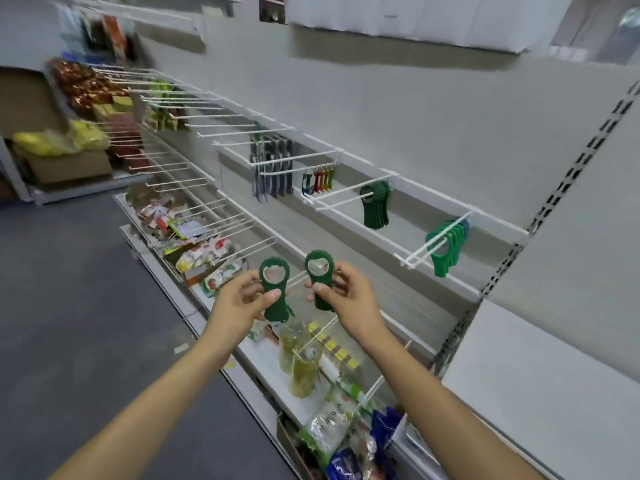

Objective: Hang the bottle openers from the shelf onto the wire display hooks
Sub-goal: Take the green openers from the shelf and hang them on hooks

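Holding two dark green plastic bottle openers upright.
Left hand (242, 299) gripped one (274, 289), right hand (346, 296) the other (320, 277) — white wire hook (341, 190) lay far-right, nearer the right hand.

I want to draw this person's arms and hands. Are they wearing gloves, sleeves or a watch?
No. The left hand and right hand are bare, with no gloves or rings showing. Both forearms are bare to the picture's edge: no sleeves, watch or bracelet in view.
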Demonstrator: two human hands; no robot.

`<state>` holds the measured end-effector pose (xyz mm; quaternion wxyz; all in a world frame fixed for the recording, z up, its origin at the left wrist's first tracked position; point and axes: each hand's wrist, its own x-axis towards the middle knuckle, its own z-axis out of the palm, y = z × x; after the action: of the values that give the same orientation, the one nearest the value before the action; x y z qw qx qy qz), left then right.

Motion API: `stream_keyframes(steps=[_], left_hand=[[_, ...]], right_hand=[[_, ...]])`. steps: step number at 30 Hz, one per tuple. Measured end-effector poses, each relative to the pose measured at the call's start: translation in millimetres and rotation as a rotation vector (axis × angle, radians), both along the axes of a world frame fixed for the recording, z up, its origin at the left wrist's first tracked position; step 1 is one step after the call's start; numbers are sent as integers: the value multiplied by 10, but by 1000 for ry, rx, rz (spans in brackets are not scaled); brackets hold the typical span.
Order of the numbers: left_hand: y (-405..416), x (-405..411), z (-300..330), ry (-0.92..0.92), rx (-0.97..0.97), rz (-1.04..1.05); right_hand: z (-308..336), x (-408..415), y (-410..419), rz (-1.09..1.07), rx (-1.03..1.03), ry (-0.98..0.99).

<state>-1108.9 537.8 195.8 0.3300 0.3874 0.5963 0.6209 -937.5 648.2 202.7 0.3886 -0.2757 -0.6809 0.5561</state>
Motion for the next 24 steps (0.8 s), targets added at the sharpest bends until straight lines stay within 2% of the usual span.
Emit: stream_keyframes(steps=[8, 12, 24], left_hand=[[596, -664, 49, 12, 2, -190], [834, -914, 111, 34, 6, -328], [1096, -1211, 178, 17, -21, -616]], right_hand=[[198, -502, 197, -154, 21, 55], [233, -685, 151, -276, 64, 11], [329, -972, 144, -668, 88, -8]])
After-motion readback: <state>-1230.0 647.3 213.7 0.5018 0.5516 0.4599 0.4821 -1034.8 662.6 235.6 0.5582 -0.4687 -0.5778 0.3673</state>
